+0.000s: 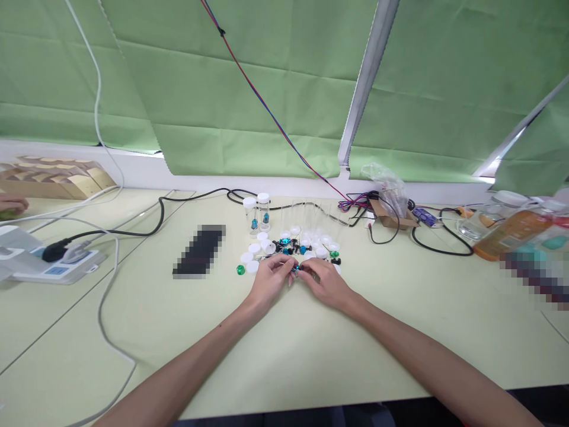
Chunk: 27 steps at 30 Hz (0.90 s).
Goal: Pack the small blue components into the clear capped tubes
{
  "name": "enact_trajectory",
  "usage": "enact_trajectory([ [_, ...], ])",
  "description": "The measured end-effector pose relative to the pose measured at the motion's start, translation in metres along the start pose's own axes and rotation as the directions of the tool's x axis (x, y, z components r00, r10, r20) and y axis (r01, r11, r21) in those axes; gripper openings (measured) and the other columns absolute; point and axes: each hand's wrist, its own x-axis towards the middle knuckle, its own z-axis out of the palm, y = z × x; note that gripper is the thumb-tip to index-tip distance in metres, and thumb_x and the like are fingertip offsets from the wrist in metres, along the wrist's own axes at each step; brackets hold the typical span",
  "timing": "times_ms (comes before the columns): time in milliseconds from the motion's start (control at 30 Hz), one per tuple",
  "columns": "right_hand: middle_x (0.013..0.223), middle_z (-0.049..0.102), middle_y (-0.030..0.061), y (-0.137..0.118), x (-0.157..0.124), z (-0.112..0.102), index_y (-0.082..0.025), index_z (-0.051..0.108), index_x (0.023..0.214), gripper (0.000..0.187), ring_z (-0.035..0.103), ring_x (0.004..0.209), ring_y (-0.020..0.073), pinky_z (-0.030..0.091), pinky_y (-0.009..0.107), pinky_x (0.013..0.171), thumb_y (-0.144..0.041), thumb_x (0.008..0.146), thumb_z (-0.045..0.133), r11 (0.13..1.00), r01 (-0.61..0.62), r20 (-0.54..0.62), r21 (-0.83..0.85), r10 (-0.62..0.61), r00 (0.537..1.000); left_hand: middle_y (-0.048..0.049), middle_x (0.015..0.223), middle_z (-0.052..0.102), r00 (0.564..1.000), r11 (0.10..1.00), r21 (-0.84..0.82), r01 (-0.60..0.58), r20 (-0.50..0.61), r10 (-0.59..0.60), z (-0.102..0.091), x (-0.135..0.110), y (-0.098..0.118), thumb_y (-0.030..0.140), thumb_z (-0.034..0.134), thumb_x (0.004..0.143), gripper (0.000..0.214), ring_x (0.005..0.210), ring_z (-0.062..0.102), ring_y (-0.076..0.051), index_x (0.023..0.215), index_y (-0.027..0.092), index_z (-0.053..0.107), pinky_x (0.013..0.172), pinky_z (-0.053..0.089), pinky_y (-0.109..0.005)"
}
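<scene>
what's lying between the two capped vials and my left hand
Head view: a few loose white caps lie between the capped vials and the left hand, which pinches a small blue part with the right hand.

- Capped vials (256, 214): clear, glossy walls, glass or plastic hard to tell; white matt plastic caps.
- Loose white caps (254, 249), just in front of the vials: smooth matt plastic.
- Small blue part (297, 268), in front of the vials, pinched between left hand (271, 280) and right hand (326, 283): shiny, metallic-looking.
- Green knob (240, 270), in front of the vials: glossy metallic sheen.
- Table (133, 332) under the vials: smooth, matt.
- Green sheets (267, 89) behind the vials: matt, creased, paper-like.
- Cardboard box (393, 218), right of the vials: brown, matt.
- Black cable (133, 232), left of the vials: smooth, rubbery.
</scene>
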Motion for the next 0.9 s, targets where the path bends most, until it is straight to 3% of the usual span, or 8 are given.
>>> enact_trajectory([
  [300,0.088,0.066,0.0046,-0.0004,-0.0004,0.0,-0.02,0.059,0.106,0.017,0.06,0.078,0.0189,0.047,0.032,0.075,-0.032,0.094,0.056,0.999,-0.01,-0.006,0.047,0.01,1.0,-0.0003,0.064,0.06,1.0,1.0,0.004,-0.006,0.001,0.006,-0.0005,-0.0001,-0.0015,0.037,0.068,0.077,0.023,0.053,0.052,-0.011,0.069,0.015,0.066,0.056,0.041,-0.025],
  [900,0.085,0.065,0.0052,-0.0003,-0.0001,0.0003,-0.02,0.061,0.093,0.017,0.06,0.079,0.0191,0.045,0.032,0.074,-0.03,0.098,0.048,1.0,-0.002,0.0,-0.005,0.002,1.0,-0.0005,0.063,0.061,1.0,1.0,-0.005,0.01,0.007,-0.01,0.0007,-0.0011,0.0004,0.037,0.069,0.076,0.023,0.053,0.052,-0.012,0.069,0.015,0.067,0.055,0.042,-0.025],
])
